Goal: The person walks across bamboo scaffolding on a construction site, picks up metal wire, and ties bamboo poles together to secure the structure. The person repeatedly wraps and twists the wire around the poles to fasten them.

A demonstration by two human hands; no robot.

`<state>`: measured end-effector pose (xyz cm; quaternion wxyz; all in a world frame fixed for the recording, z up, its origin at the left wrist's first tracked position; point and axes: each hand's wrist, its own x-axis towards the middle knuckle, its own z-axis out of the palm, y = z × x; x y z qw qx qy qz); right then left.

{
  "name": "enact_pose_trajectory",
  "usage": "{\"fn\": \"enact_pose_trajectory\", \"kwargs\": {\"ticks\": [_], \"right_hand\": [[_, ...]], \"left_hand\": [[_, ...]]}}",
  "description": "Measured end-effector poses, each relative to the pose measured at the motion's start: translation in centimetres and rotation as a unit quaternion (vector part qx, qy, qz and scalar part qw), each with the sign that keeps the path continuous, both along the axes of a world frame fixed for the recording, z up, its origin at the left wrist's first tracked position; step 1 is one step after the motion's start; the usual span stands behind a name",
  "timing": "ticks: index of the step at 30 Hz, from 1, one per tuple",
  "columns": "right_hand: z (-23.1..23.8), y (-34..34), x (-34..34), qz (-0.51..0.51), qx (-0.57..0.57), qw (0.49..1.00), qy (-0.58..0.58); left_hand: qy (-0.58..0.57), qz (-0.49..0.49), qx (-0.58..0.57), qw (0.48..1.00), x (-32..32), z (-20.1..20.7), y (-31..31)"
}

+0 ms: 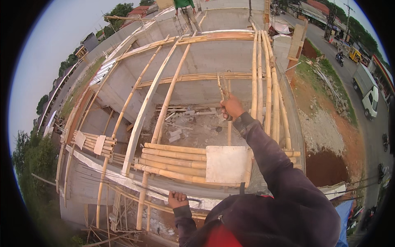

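Observation:
My left hand (178, 199) is closed around a thin dark rod (153, 191), which runs along a pale beam (94, 163) beside the bamboo platform. My right arm is stretched forward over the open room below. In the fist of my right hand (233, 108) is a brown, worn-looking tool with two narrow prongs (222, 85) pointing away from me; its exact kind is unclear. Between my arms, a light flat board (228, 164) lies across a row of bamboo poles (175, 158).
Upright-looking bamboo poles (267, 78) stretch away on the right. Rubble (185, 125) covers the floor far below, between block walls (214, 55). A person in a green top (184, 4) stands on the far wall. A road with a white truck (366, 88) passes at right.

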<state>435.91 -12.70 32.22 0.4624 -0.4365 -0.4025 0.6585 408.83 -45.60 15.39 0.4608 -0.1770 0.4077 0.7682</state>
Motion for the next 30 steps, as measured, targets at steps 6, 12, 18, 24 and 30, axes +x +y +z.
{"fn": "enact_pose_trajectory", "kwargs": {"ticks": [6,12,18,24,30], "right_hand": [[1.4,-0.9,-1.1,-0.001,0.007,1.000,-0.030],[2.6,0.7,-0.8,-0.023,0.040,0.999,-0.017],[2.7,4.4,-0.4,-0.017,-0.007,1.000,-0.004],[0.2,6.3,-0.5,-0.006,-0.003,0.999,-0.035],[-3.8,10.2,1.1,-0.032,0.042,0.998,0.038]], "left_hand": [[-0.023,0.010,-0.005,1.000,0.0,-0.5,-0.4],[-0.016,0.000,-0.003,1.000,0.2,-0.5,-0.5],[-0.026,-0.010,0.002,1.000,0.4,-0.2,-0.5],[-0.033,-0.013,0.012,0.999,0.2,-0.9,-0.7],[-0.054,0.013,0.027,0.998,-1.5,-3.4,-1.8]]}}
